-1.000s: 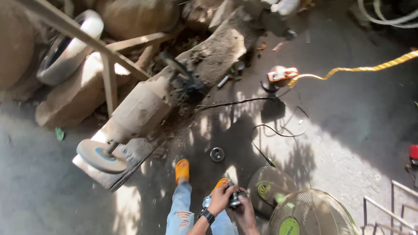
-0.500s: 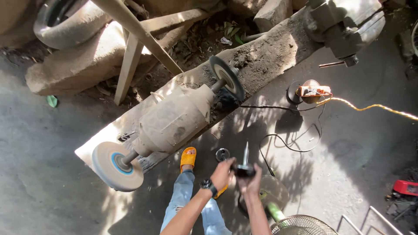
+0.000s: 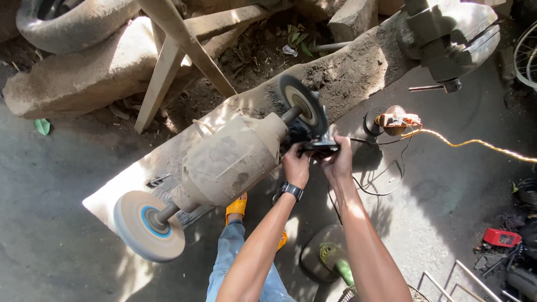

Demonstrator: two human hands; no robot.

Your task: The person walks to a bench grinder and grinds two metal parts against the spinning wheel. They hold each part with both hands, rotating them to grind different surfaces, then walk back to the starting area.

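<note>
A dusty bench grinder [image 3: 232, 159] sits on a long concrete slab [image 3: 358, 72]. It carries a dark grinding wheel [image 3: 302, 105] on its right end and a pale buffing wheel [image 3: 148, 225] on its left. My left hand [image 3: 295, 165], with a black wristwatch, and my right hand [image 3: 337, 159] both grip a small dark metal part [image 3: 320, 146]. They hold it just below the dark wheel's rim. Whether the part touches the wheel I cannot tell.
An orange power tool [image 3: 396, 120] with a black cable and a yellow cord [image 3: 475, 145] lies on the ground to the right. A fan [image 3: 330, 263] stands by my legs, a red object [image 3: 502, 237] at the right, and timber props [image 3: 168, 72] and an old tyre [image 3: 72, 22] behind.
Both hands have risen from near my knees up to the dark grinding wheel, carrying the small part. The view has moved closer to the grinder.
</note>
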